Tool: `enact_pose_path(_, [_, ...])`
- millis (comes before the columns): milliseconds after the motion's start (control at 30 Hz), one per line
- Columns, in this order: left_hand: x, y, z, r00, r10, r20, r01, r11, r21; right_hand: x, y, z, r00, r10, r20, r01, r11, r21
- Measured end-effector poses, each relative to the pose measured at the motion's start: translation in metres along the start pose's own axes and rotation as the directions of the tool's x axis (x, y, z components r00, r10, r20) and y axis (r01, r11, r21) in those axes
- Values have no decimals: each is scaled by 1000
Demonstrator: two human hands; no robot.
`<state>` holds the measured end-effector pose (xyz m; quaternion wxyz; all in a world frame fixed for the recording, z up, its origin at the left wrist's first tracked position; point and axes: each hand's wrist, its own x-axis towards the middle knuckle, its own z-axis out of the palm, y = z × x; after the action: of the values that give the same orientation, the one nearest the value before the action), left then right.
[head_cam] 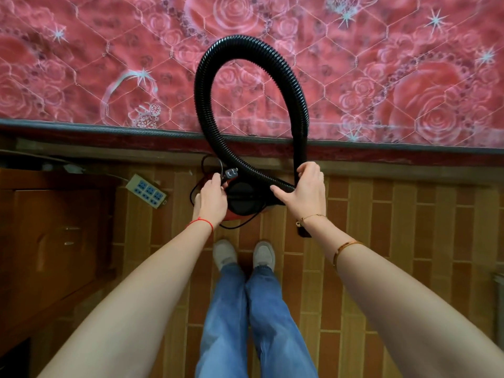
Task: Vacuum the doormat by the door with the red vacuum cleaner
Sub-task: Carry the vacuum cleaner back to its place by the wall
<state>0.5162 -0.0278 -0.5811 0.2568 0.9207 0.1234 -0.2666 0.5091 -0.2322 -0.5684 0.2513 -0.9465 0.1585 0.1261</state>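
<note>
The red vacuum cleaner (245,199), with a black top, stands on the wooden floor just in front of my feet, mostly hidden by my hands. Its black ribbed hose (226,50) rises in a big loop over the bed edge. My right hand (302,190) grips the hose's stiff end near the vacuum. My left hand (211,199) pinches the black power plug (231,173), whose thin cord (231,226) trails around the vacuum. No doormat or door is in view.
A red rose-patterned mattress (109,64) fills the top of the view, its edge right beyond the vacuum. A white and blue power strip (147,190) lies on the floor to the left. A brown wooden cabinet (49,241) stands at left.
</note>
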Motion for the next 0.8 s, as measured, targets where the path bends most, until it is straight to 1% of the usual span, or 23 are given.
enact_pose_path(100, [4,-10,17,998,60,26,-63,980,189,4,13,8,998,46,38,-44,997,-64])
enact_pose_path(200, [12,-25,34,985,142,98,-169,914,369,14,18,22,989,90,114,-88,996,-27])
enact_pose_path(233, [16,-27,40,979,169,115,-201,890,408,18,19,27,986,99,136,-99,995,-8])
enact_pose_path(300, [26,-31,53,970,202,138,-242,870,430,27,22,40,981,111,158,-116,993,27])
enact_pose_path(400, [40,-36,73,961,231,155,-277,846,455,35,28,58,985,116,131,-127,989,80])
enact_pose_path(500, [53,-39,91,954,218,207,-296,809,508,36,36,72,994,70,82,-80,989,122])
enact_pose_path(567, [62,-40,102,957,193,216,-282,789,545,34,42,80,998,32,50,-39,988,153])
enact_pose_path(700, [74,-53,127,942,273,197,-334,696,636,37,53,93,999,-26,-36,32,987,155])
enact_pose_path(800, [83,-65,140,926,332,179,-361,643,676,47,58,99,997,-30,-66,41,984,172])
